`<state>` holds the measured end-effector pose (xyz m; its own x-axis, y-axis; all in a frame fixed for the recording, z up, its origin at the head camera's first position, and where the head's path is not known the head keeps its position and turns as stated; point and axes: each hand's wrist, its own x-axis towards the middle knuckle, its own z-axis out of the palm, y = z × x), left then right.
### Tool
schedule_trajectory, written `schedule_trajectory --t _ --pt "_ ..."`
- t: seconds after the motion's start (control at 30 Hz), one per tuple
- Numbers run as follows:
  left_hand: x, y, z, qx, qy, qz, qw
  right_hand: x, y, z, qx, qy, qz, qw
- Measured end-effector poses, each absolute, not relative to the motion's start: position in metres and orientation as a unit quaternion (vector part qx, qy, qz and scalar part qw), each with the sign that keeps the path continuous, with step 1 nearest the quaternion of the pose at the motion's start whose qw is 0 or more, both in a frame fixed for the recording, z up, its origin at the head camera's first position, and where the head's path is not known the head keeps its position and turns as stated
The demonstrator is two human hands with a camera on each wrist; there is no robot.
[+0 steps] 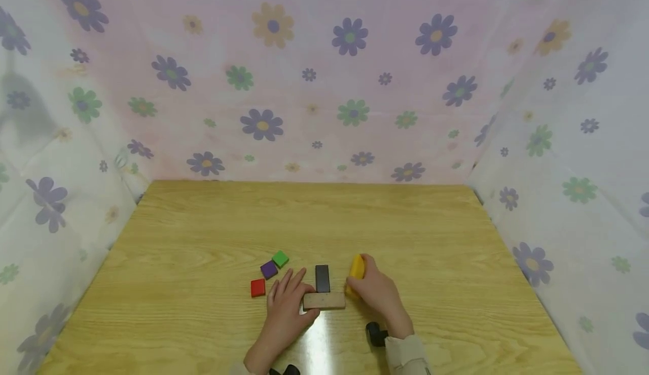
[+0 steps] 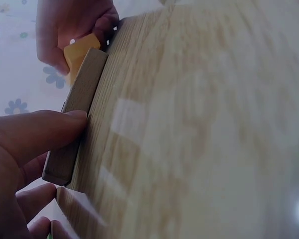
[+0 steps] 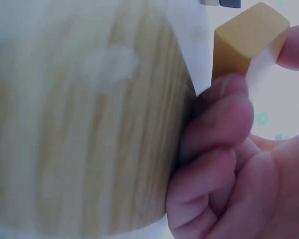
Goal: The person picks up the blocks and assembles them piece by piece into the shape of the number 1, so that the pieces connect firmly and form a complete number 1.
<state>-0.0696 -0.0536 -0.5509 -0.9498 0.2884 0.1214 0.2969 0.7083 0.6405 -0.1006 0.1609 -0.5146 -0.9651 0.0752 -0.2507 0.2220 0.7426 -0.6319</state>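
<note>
A plain wooden block (image 1: 328,300) lies crosswise on the table, and my left hand (image 1: 288,310) pinches its left end between thumb and index finger. In the left wrist view the thumb presses on the near side of that block (image 2: 82,94). A dark grey block (image 1: 322,278) stands lengthwise behind it, the two meeting in a T shape. Just right of the wooden block, my right hand (image 1: 377,290) grips a yellow block (image 1: 357,267) between thumb and fingers. The right wrist view shows the end of this yellow block (image 3: 249,32), with the other fingers curled beneath.
Left of the left hand lie a red square block (image 1: 258,288), a purple one (image 1: 269,269) and a green one (image 1: 280,259). Flower-patterned cloth (image 1: 314,93) encloses the wood-grain table (image 1: 314,211) at the back and both sides.
</note>
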Motion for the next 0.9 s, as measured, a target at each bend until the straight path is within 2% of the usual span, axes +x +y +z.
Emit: schedule_trajectory --t 0.6,0.9 --pt "-0.071 -0.052 -0.554 -0.158 -0.927 -0.341 0.012 -0.137 0.142 -0.508 0.055 0.946 -0.306 0.091" --pt "-0.071 -0.053 -0.554 -0.155 -0.928 -0.339 0.015 -0.162 0.139 -0.508 0.02 0.943 -0.313 0.11"
